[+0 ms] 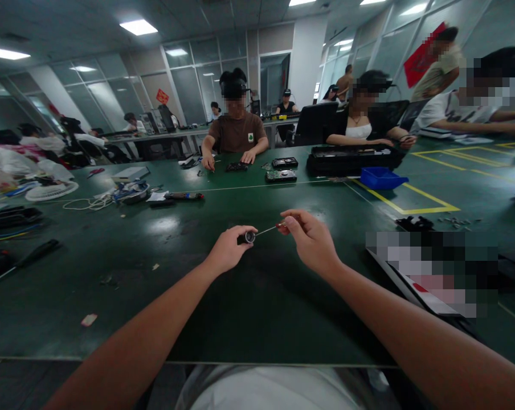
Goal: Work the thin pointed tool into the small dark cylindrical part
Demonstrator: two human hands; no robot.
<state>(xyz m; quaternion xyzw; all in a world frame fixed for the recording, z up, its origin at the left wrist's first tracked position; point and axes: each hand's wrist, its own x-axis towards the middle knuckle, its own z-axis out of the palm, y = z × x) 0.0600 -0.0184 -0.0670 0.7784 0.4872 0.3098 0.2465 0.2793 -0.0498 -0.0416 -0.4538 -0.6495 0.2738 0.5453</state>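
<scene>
Above the green table (155, 307), my left hand (228, 249) grips a small dark round part (249, 236) between thumb and fingers, its ringed face turned toward the right. My right hand (311, 242) pinches the reddish handle of a thin screwdriver (266, 230). The metal shaft points left, and its end is at or very near the round part; exact contact is too small to tell. Both hands are near the middle of the view, a short distance apart.
A blue bin (381, 178) and long black casing (354, 160) lie back right. Two drive-like parts (281, 175) lie before a person in brown. Cables (90, 202) and a dark pen-like tool (183, 196) lie left. A partly blurred flat stack (428, 279) is near right.
</scene>
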